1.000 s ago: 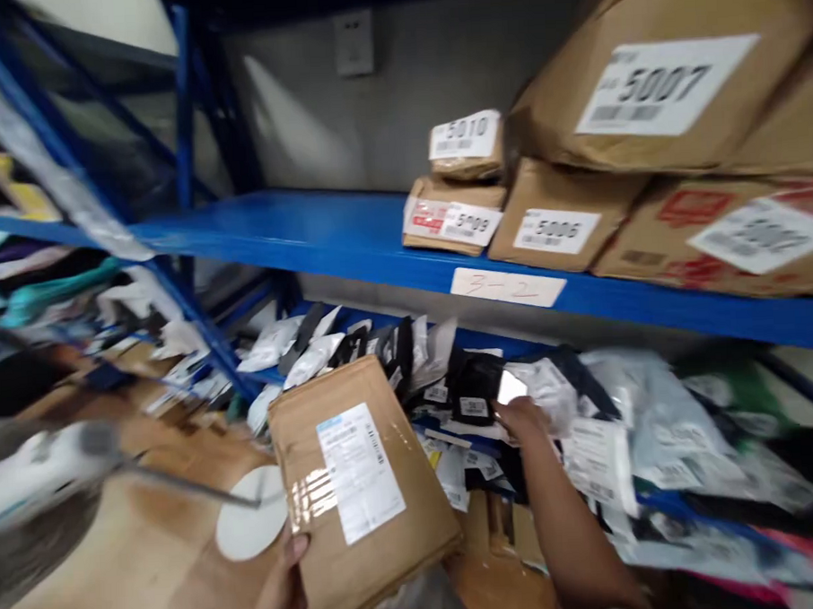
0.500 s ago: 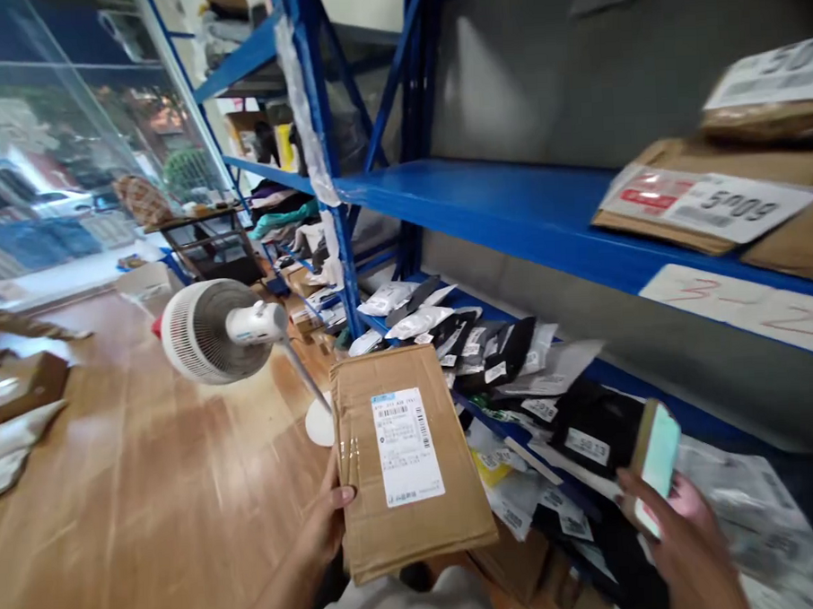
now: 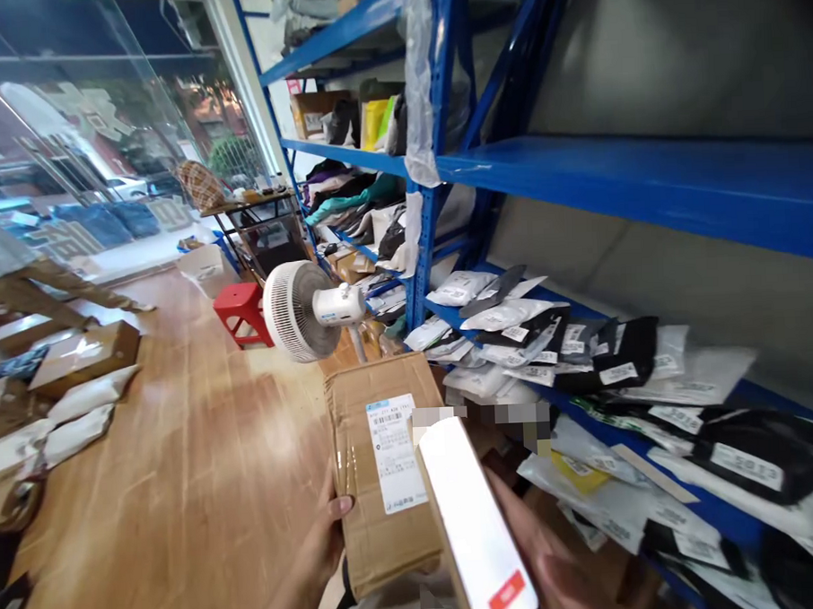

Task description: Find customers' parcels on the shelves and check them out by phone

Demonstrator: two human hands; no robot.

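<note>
A flat brown cardboard box (image 3: 363, 549) with a white shipping label (image 3: 394, 485) is tilted up in front of me. My left hand (image 3: 328, 523) grips its left edge, the thumb lying on the front face. In my right hand (image 3: 545, 550) is a smartphone (image 3: 473, 517), its bright white screen facing me with a red button near the bottom. The phone covers the right part of the box and some of the label. Part of my right hand is hidden behind the phone.
Blue shelving (image 3: 630, 182) runs along the right, its lower shelves holding several labelled parcels (image 3: 515, 313). A white fan (image 3: 302, 309) and a red stool (image 3: 240, 312) stand ahead. Boxes (image 3: 89, 359) lie on the floor at left, near a person's legs (image 3: 48, 284).
My right hand has brought the phone left from beside the shelf to in front of the box. The view has turned left, showing the stool and a person's legs.
</note>
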